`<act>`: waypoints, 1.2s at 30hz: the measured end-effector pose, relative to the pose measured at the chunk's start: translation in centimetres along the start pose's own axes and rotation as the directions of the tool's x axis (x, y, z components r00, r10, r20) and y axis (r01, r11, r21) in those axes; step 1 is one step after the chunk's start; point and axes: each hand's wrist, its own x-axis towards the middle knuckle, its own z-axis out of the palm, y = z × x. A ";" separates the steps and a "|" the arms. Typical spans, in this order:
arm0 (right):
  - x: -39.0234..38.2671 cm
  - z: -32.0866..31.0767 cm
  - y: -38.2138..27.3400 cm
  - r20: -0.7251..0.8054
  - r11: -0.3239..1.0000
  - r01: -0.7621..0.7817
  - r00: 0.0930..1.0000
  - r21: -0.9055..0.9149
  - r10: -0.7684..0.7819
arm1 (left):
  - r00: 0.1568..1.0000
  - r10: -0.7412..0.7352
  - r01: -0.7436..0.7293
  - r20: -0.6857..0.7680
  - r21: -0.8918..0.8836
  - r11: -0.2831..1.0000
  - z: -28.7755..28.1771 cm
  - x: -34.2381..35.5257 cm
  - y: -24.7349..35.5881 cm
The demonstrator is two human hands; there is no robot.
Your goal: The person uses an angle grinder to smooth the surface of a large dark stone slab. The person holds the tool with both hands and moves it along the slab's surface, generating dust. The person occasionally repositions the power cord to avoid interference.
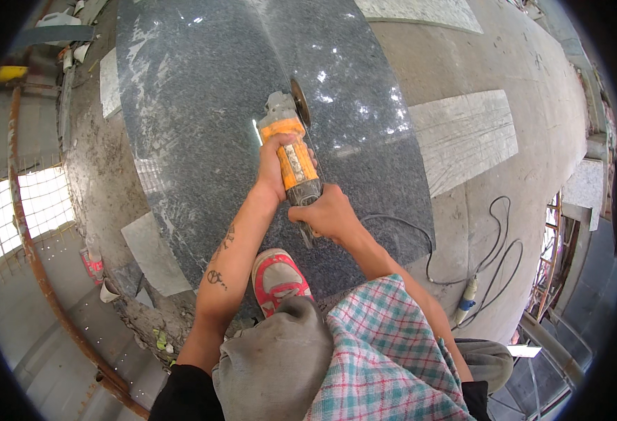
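Observation:
An orange and grey angle grinder [296, 160] is held over a dark polished stone slab [203, 91]. My left hand [272, 165] wraps round its orange body near the head. Farther back, my right hand [327, 214] grips the black rear end. The round cutting disc [300, 102] stands on edge at the tool's right side, close to the slab; whether it touches the stone I cannot tell. A pale line runs along the slab ahead of the disc. My red and white shoe [279, 279] rests on the slab's near part, below the grinder.
Lighter stone pieces [466, 140] lie under and beside the slab. A black cable [427, 263] trails right to a plug connector [467, 302] on the concrete floor. A rusty curved pipe [33, 259] and wire mesh stand at the left. A checked cloth [392, 344] hangs over my lap.

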 end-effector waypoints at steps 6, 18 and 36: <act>-1.7 0.3 2.4 -0.033 0.996 0.087 0.996 -0.026 -0.088 | 0.999 0.011 -0.010 -0.033 0.046 0.999 0.3 -1.9 -1.9; -1.2 -0.2 0.0 -0.009 0.999 -0.015 1.000 -0.044 0.015 | 0.999 -0.040 0.040 0.006 -0.015 0.999 -0.5 -0.3 -0.8; -1.2 -0.2 1.7 -0.002 0.999 0.018 1.000 -0.033 -0.018 | 1.000 -0.016 0.016 -0.009 -0.006 1.000 0.0 -1.0 -1.7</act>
